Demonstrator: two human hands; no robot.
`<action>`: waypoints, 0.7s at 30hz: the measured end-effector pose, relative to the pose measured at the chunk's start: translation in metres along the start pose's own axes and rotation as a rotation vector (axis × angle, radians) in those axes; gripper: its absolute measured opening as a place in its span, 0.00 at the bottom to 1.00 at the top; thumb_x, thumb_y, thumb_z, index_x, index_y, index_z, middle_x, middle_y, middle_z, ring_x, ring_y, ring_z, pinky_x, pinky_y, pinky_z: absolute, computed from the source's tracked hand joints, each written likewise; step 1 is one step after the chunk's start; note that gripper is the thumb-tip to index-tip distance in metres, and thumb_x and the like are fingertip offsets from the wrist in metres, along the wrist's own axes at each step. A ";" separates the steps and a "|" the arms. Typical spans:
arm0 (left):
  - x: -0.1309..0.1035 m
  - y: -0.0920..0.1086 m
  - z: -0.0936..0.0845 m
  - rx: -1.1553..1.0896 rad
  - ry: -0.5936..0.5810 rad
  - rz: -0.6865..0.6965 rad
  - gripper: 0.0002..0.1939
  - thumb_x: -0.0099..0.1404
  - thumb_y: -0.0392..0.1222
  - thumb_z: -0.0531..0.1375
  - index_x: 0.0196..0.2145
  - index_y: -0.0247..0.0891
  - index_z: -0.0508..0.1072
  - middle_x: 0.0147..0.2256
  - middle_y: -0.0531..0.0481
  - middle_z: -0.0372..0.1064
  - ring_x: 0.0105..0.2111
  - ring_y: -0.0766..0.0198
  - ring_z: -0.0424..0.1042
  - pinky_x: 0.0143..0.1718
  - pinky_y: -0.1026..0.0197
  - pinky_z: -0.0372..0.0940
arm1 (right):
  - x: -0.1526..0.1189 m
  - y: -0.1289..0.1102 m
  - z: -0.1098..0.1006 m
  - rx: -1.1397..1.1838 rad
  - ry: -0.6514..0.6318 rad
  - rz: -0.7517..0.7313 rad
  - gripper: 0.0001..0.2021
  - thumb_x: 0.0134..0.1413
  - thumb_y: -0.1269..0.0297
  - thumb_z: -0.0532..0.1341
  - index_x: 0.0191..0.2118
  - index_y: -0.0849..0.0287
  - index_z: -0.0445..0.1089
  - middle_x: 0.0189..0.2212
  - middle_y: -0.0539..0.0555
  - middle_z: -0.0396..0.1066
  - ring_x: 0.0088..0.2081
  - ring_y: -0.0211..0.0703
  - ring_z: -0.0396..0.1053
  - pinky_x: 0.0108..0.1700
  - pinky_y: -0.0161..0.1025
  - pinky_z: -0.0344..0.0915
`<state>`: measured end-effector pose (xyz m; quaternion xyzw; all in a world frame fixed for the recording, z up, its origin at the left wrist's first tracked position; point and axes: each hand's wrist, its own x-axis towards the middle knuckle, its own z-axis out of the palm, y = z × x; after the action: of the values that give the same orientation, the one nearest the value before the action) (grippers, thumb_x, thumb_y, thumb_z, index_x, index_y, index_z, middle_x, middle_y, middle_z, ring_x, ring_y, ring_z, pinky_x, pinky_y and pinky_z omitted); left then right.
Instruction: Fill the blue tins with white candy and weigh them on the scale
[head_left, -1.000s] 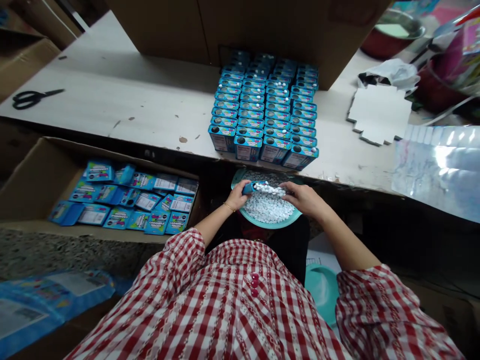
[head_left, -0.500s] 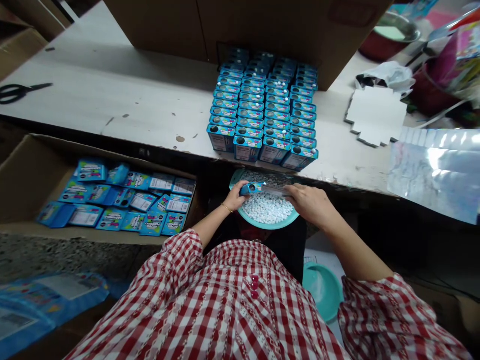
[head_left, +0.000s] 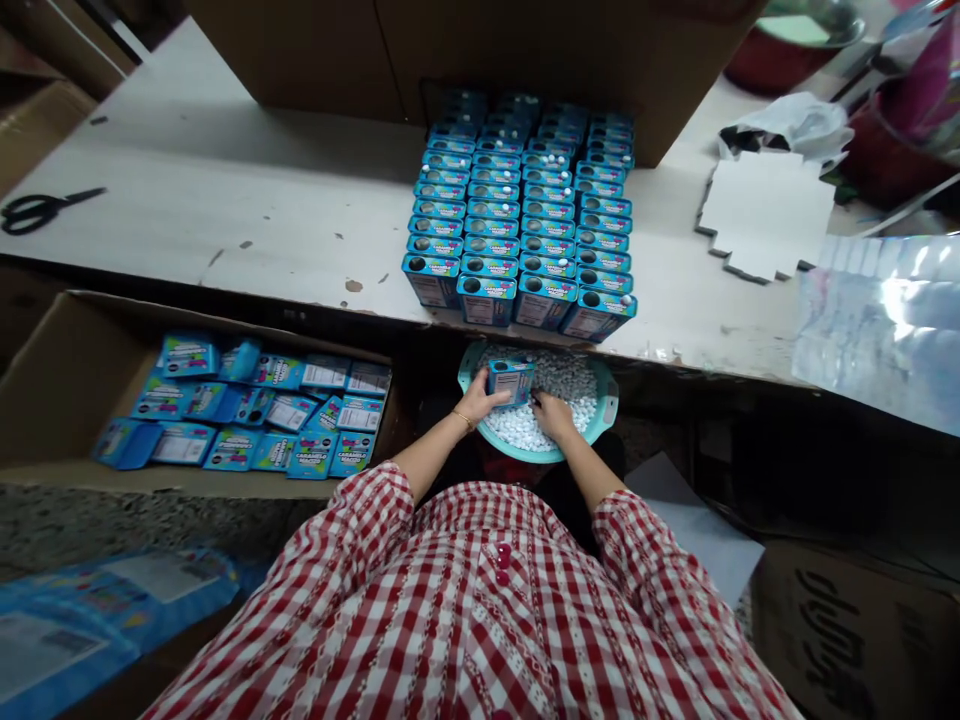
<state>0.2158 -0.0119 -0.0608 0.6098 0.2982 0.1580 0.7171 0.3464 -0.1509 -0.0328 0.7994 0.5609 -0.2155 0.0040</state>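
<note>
My left hand holds a small blue candy box, gripped at its left side, with its printed label facing me. The box is over a turquoise basin of small white candies. Beside the box's lower right corner, my right hand reaches down to the candies with its fingers curled together. Something dark shows at its fingertips, too small to name. The basin sits at my lap, below the table edge.
Rows of blue candy boxes stand on the white table before a large cardboard box. At left, an open carton contains more blue boxes. Scissors lie far left; white cut card lies right.
My right hand has moved left and down, from the basin's right rim to the candies. The clear flat piece it held no longer shows. The blue box has turned more upright.
</note>
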 end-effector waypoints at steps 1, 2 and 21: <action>-0.002 0.004 -0.004 0.005 0.013 0.026 0.29 0.50 0.43 0.64 0.48 0.36 0.61 0.45 0.44 0.68 0.45 0.59 0.69 0.51 0.52 0.62 | -0.002 0.003 0.000 0.037 0.016 0.027 0.19 0.63 0.65 0.45 0.55 0.60 0.62 0.46 0.59 0.72 0.45 0.45 0.70 0.41 0.35 0.65; -0.004 0.009 -0.010 0.027 0.031 0.056 0.28 0.50 0.44 0.64 0.47 0.36 0.61 0.45 0.44 0.68 0.45 0.59 0.69 0.51 0.52 0.61 | -0.005 0.007 0.000 0.078 0.030 0.047 0.19 0.63 0.64 0.45 0.55 0.59 0.63 0.46 0.58 0.72 0.46 0.44 0.70 0.42 0.35 0.65; -0.010 0.029 -0.006 0.583 0.054 0.276 0.22 0.49 0.33 0.58 0.44 0.39 0.67 0.45 0.46 0.67 0.47 0.53 0.65 0.52 0.49 0.57 | -0.055 -0.015 -0.145 -0.089 0.025 -0.008 0.18 0.58 0.61 0.53 0.53 0.54 0.64 0.47 0.56 0.72 0.43 0.49 0.71 0.41 0.40 0.64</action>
<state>0.2085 -0.0065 -0.0309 0.8199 0.2644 0.1779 0.4757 0.3675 -0.1584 0.1217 0.7988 0.5730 -0.1805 0.0317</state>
